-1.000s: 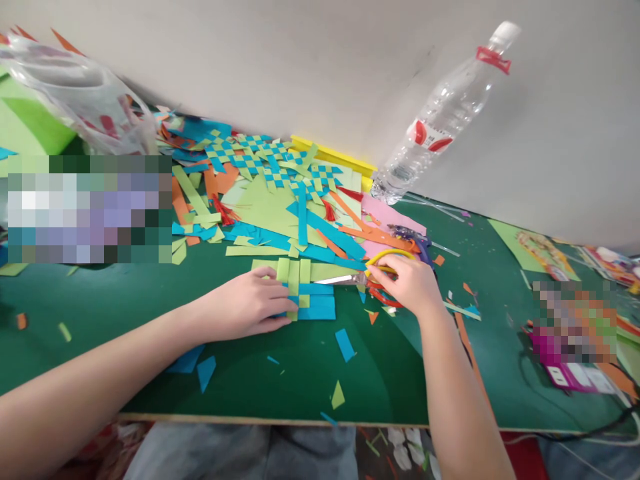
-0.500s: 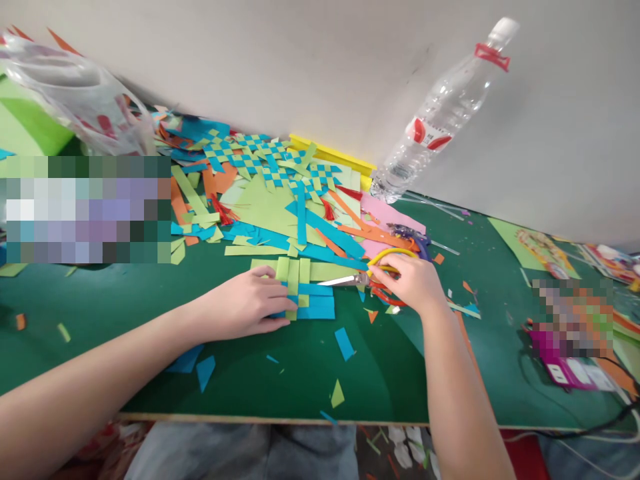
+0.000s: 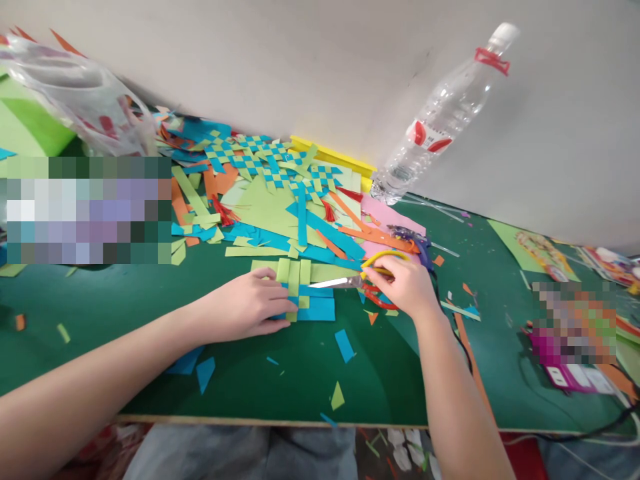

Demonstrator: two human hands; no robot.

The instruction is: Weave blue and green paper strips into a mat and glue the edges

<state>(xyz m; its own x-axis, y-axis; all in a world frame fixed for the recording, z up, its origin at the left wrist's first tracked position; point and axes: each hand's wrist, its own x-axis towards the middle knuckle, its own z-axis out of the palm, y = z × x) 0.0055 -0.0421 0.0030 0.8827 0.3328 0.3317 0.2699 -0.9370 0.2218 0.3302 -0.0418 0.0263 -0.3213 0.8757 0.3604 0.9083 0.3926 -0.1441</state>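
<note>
My left hand (image 3: pixel 255 300) lies on a small weave of paper strips (image 3: pixel 304 301), fingers spread and pressing it to the table. Upright light-green strips cross level blue strips (image 3: pixel 319 309), whose loose ends stick out to the right. A long light-green strip (image 3: pixel 333 271) also runs out to the right along the top. Scissors (image 3: pixel 335 283) with a yellow and a red handle loop are gripped in my right hand (image 3: pixel 405 283). Their blades point left over the blue strips, with the tip close to the woven part; the blades look closed together.
Finished blue-and-green woven pieces (image 3: pixel 265 160) lie heaped at the back with paper strips and red tassels (image 3: pixel 225 212). A plastic bottle (image 3: pixel 440 123) leans against the wall. A plastic bag (image 3: pixel 95 100) stands back left. Paper scraps (image 3: pixel 344 345) litter the green table (image 3: pixel 280 393).
My right hand has moved a little left with the scissors, bringing the blade tip nearer the woven part. My left hand has stayed in place.
</note>
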